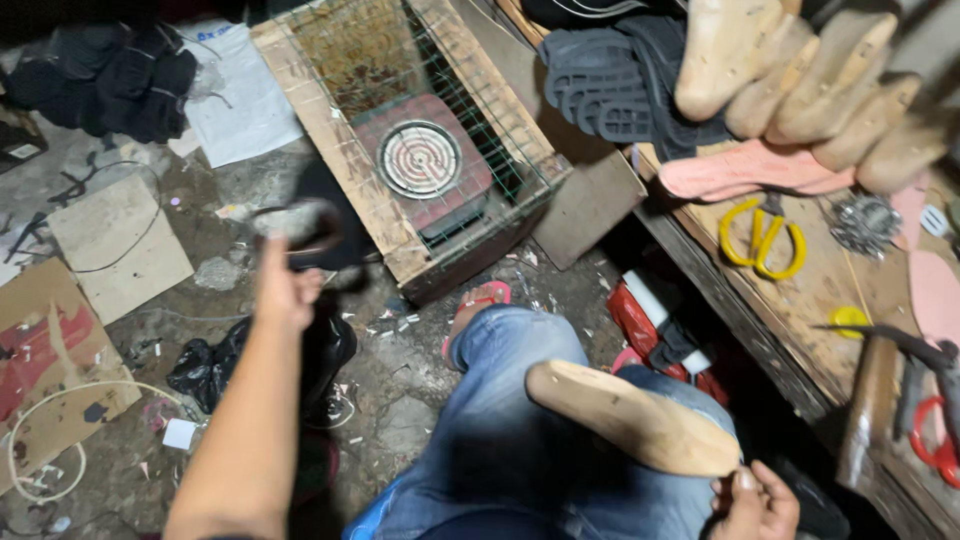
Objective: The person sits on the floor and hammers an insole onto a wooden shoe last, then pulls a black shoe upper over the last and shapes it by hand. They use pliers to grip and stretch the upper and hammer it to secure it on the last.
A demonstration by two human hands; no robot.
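My left hand [283, 290] reaches out over the floor and grips a dark shoe upper [300, 228], which is blurred; it hangs beside the wooden crate [340, 160]. My right hand [758, 505] is at the bottom right, holding the end of a wooden shoe last [625, 415] that rests across my lap on blue jeans [505, 430]. A foot in a pink sandal [478, 305] sits on the floor below the crate.
The wire-covered crate holds a round electric hot plate [420, 158]. The workbench [800, 300] at right carries yellow scissors [762, 238], a hammer [880, 395], pink insoles and several wooden lasts [800, 75]. Cardboard, black bags and scraps litter the floor.
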